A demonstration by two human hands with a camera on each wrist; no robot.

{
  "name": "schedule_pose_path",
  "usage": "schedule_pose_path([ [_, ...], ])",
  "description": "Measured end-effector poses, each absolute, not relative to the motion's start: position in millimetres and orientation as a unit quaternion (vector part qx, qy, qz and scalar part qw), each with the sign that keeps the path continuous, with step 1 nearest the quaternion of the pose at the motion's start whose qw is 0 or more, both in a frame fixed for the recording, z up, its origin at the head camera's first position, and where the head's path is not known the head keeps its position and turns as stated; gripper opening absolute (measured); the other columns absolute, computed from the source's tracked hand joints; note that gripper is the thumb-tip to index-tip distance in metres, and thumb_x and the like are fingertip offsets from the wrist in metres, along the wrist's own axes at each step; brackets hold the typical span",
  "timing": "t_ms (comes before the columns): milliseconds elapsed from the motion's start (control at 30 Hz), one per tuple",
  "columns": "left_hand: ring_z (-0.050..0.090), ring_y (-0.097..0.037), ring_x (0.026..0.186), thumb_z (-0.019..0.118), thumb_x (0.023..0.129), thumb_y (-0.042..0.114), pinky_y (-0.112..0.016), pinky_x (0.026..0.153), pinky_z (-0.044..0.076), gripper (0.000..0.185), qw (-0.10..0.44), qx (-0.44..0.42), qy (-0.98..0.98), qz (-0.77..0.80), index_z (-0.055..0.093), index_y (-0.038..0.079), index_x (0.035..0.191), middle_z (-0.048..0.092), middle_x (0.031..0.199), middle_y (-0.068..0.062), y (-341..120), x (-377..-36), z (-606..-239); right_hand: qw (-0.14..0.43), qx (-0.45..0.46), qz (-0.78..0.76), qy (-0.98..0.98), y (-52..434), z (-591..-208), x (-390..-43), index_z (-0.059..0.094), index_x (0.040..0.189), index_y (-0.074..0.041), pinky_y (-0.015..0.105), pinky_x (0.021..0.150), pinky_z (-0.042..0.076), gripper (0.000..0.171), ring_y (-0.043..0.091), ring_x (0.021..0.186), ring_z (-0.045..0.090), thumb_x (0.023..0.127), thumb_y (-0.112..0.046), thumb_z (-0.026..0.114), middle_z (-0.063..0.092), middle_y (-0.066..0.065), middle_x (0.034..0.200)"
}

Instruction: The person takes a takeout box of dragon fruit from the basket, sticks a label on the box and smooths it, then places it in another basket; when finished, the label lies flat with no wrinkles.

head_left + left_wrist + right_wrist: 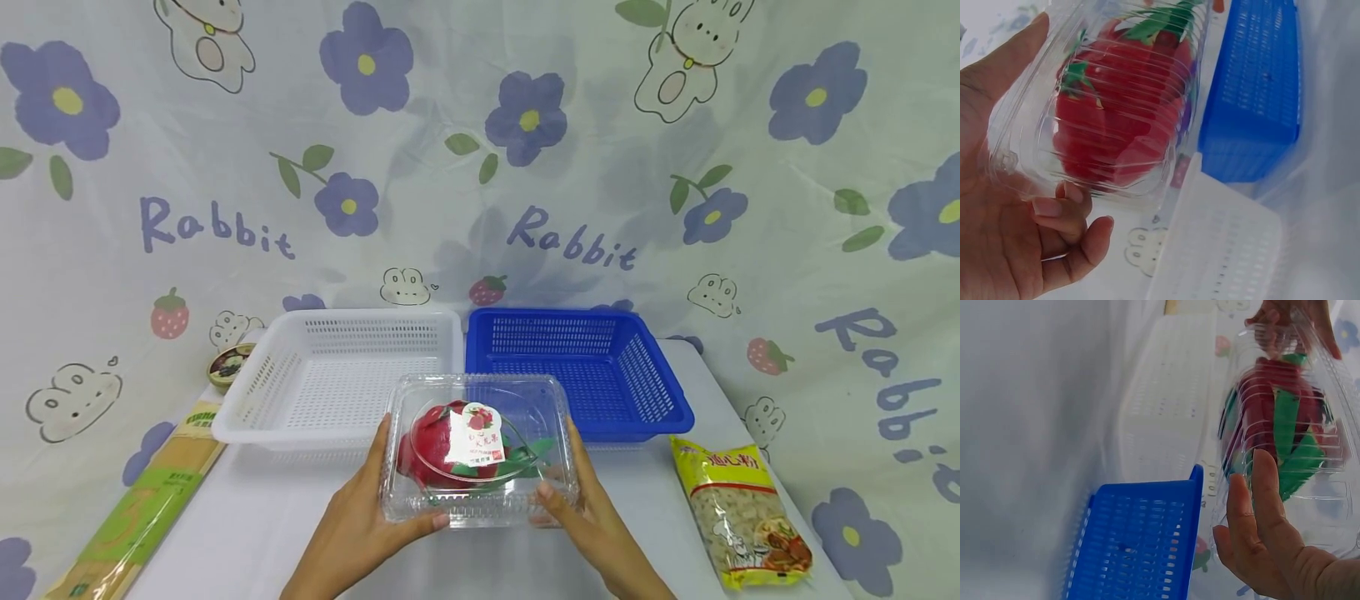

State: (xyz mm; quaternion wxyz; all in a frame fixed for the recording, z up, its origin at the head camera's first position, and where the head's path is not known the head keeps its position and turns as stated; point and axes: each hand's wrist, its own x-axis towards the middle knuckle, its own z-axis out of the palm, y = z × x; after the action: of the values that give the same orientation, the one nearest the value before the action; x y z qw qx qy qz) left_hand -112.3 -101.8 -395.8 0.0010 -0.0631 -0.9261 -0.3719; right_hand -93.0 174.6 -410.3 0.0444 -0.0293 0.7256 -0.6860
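- Head view: a clear plastic clamshell box [480, 450] with a red dragon fruit [442, 454] inside is held between both hands, just in front of the two baskets and above the white table [247, 517].
- The left hand [360, 521] grips the box's 9 o'clock side, thumb along the front edge; the left wrist view shows its fingers [1063, 215] curled under the box's bottom.
- The right hand [592, 517] grips the 3 o'clock side, thumb on the front corner; the right wrist view shows its fingers [1254, 506] pressed flat against the box wall.
- The hands are apart, with the box clamped between them.
- A white label [474, 433] sits on the lid over the fruit.
- At 11 o'clock of the box stands a white basket [255, 400]; at 1 o'clock, a blue basket [660, 400], the two touching side by side.
- At 3 o'clock lies a yellow bag of macaroni [738, 512].
- At 9 o'clock lies a long spaghetti pack [150, 500]; a small round tin [227, 365] stands at the white basket's 9 o'clock.
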Motion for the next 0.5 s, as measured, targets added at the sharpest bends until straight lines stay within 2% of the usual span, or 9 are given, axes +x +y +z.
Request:
schedule_pose_path([
  [133,0.050,-0.042,0.132,0.078,0.066,0.071,-0.066,0.095,0.046,0.128,0.002,-0.062,-0.926,-0.374,0.003,0.028,0.161,0.034,0.160,-0.011,-101,-114,-396,0.043,-0.019,-0.691,0.721,174,-409,-95,0.010,0.155,-0.051,0.048,0.078,0.059,0.078,0.045,0.124,0.050,0.101,-0.019,0.056,0.012,0.015,0.163],
  [267,0.051,-0.043,0.130,0.078,0.067,0.069,-0.066,0.095,0.046,0.127,0.018,-0.072,-0.925,-0.372,0.004,0.028,0.161,0.036,0.158,-0.013,-102,-114,-398,0.046,-0.013,-0.698,0.714,176,-408,-98,0.011,0.156,-0.049,0.046,0.076,0.059,0.077,0.036,0.114,0.058,0.100,-0.020,0.057,0.023,0.020,0.159],
  [367,0.051,-0.044,0.131,0.078,0.068,0.068,-0.065,0.095,0.046,0.125,0.023,-0.082,-0.923,-0.376,0.005,0.026,0.161,0.036,0.158,-0.015,-102,-115,-400,0.048,-0.010,-0.699,0.714,178,-406,-102,0.011,0.157,-0.046,0.045,0.076,0.060,0.078,0.031,0.113,0.060,0.100,-0.023,0.058,0.017,0.019,0.162],
  [500,0.052,-0.042,0.131,0.078,0.070,0.067,-0.064,0.096,0.046,0.124,0.026,-0.091,-0.919,-0.382,0.006,0.024,0.161,0.037,0.157,-0.015,-102,-117,-401,0.053,-0.005,-0.698,0.714,181,-405,-109,0.010,0.158,-0.043,0.045,0.075,0.060,0.079,0.032,0.113,0.062,0.098,-0.025,0.059,0.002,0.017,0.165],
])
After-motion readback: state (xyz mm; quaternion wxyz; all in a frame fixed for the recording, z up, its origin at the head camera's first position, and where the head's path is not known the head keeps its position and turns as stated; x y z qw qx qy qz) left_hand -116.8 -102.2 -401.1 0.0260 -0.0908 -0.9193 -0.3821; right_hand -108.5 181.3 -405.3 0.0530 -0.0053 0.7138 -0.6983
